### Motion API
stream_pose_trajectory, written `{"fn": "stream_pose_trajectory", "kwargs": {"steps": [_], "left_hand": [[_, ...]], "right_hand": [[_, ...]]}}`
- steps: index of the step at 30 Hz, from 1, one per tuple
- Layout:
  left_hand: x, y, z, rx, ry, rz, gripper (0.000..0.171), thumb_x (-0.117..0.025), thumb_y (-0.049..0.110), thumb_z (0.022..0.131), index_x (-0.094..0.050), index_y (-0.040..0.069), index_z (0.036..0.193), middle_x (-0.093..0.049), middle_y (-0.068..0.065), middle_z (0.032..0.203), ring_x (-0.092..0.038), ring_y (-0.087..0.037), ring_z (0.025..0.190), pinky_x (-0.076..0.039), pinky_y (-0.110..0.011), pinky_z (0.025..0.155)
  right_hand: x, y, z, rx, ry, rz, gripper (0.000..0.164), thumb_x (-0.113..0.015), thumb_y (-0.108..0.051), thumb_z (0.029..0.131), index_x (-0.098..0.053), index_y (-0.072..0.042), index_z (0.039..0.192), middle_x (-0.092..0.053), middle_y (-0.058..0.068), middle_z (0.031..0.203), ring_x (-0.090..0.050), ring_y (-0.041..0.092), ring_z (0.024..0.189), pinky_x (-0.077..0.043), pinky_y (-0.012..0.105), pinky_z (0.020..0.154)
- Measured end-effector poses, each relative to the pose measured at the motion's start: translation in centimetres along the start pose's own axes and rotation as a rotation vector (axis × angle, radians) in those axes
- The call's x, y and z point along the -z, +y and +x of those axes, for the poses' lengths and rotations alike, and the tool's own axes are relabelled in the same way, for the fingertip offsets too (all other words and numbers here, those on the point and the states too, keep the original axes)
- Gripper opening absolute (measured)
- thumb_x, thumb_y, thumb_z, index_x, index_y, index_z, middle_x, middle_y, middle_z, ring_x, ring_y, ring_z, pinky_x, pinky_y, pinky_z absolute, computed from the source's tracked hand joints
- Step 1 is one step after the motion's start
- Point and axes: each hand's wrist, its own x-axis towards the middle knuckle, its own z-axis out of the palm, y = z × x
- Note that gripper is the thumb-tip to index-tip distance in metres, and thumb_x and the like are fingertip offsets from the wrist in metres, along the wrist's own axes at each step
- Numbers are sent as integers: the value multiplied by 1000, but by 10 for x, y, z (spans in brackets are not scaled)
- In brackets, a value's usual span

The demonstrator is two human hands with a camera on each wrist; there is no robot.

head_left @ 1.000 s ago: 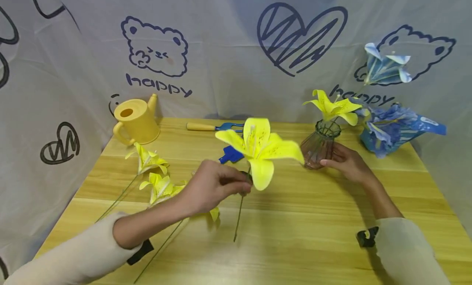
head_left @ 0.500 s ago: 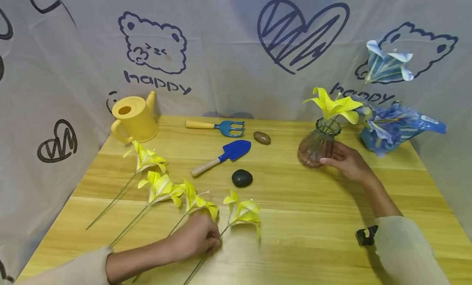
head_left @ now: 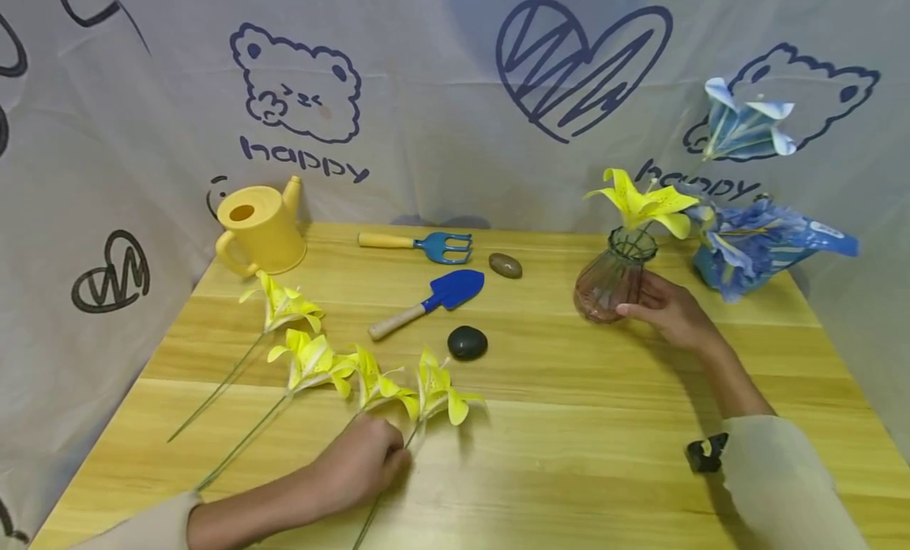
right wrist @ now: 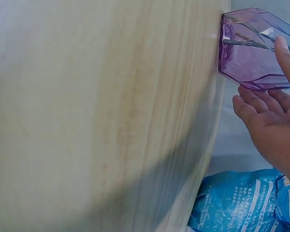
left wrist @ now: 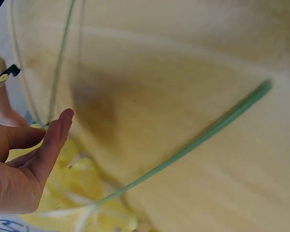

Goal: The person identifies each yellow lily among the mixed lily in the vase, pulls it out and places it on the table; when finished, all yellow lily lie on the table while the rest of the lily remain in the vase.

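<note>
My left hand (head_left: 362,459) pinches the green stem of a yellow artificial lily (head_left: 437,392) low over the front of the table. In the left wrist view, thumb and fingertips meet on that stem (left wrist: 58,72). Left of it lie more yellow lilies (head_left: 309,364) in a row, stems pointing toward the front left. Over at the right, my right hand (head_left: 671,313) holds a pink-tinted glass vase (head_left: 604,293) by its side, the thumb on the glass in the right wrist view. One yellow lily (head_left: 643,206) stands in the vase, its stem showing through the glass.
A yellow watering can (head_left: 263,234) stands at the back left. Near the middle lie a garden fork (head_left: 444,247), a blue trowel (head_left: 455,289), a brown stone (head_left: 505,265) and a black stone (head_left: 467,343). Blue flowers (head_left: 746,234) and a blue bag (head_left: 817,246) are at the back right.
My left hand has brought the lily down from mid-table to the front, then shifted it slightly left and back, beside the row. My right hand stays on the vase.
</note>
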Motion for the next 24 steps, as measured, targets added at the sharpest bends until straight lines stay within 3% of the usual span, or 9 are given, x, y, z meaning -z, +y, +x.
{"fn": "stream_pose_trajectory", "kwargs": {"steps": [6, 9, 12, 15, 17, 20, 24], "left_hand": [[22, 22, 1, -10, -18, 90, 28, -65, 13, 78, -54, 12, 52, -44, 10, 49, -35, 1, 41, -36, -15, 38], [45, 43, 6, -50, -10, 92, 25, -65, 16, 78, -56, 12, 55, -45, 10, 49, -36, 2, 39, -36, -14, 37], [74, 67, 21, -138, 68, 37, 17, -65, 15, 79, -61, 9, 64, -50, 9, 51, -39, 3, 40, -37, -13, 37], [101, 85, 49, -225, 173, -14, 10, -65, 16, 80, -66, 7, 77, -59, 5, 61, -48, 2, 48, -43, -13, 44], [114, 95, 72, -259, 206, -66, 13, -65, 18, 80, -67, 6, 85, -64, 3, 73, -55, 0, 58, -47, -13, 54], [123, 107, 113, -214, 195, -157, 19, -65, 22, 80, -68, 8, 92, -66, 3, 83, -58, -2, 70, -47, -16, 64], [118, 121, 171, -97, 163, -275, 23, -65, 26, 80, -68, 11, 96, -65, 4, 88, -58, -5, 77, -46, -18, 67]], "right_hand": [[0, 0, 0, -7, 2, -11, 69, -65, -28, 80, -30, -9, 137, -38, 15, 133, -42, 27, 116, -43, 11, 75], [0, -1, 0, 1, 2, -11, 68, -64, -27, 80, -30, -9, 137, -38, 15, 133, -42, 28, 117, -43, 11, 75], [0, -2, 0, 9, 11, -4, 67, -65, -26, 80, -32, -8, 136, -39, 15, 133, -42, 27, 116, -43, 11, 75], [1, -3, -1, 6, 14, 1, 67, -65, -26, 80, -32, -8, 136, -40, 15, 132, -42, 28, 116, -43, 11, 75], [1, -3, -1, -1, 14, -7, 68, -66, -27, 79, -32, -8, 136, -40, 15, 131, -43, 27, 115, -43, 11, 75], [1, -3, -1, -1, 6, -12, 69, -66, -27, 79, -32, -7, 136, -40, 16, 131, -43, 28, 115, -43, 10, 75], [1, -2, -2, 13, -2, 5, 67, -65, -24, 80, -33, -7, 135, -40, 16, 131, -42, 28, 116, -43, 11, 75]]}}
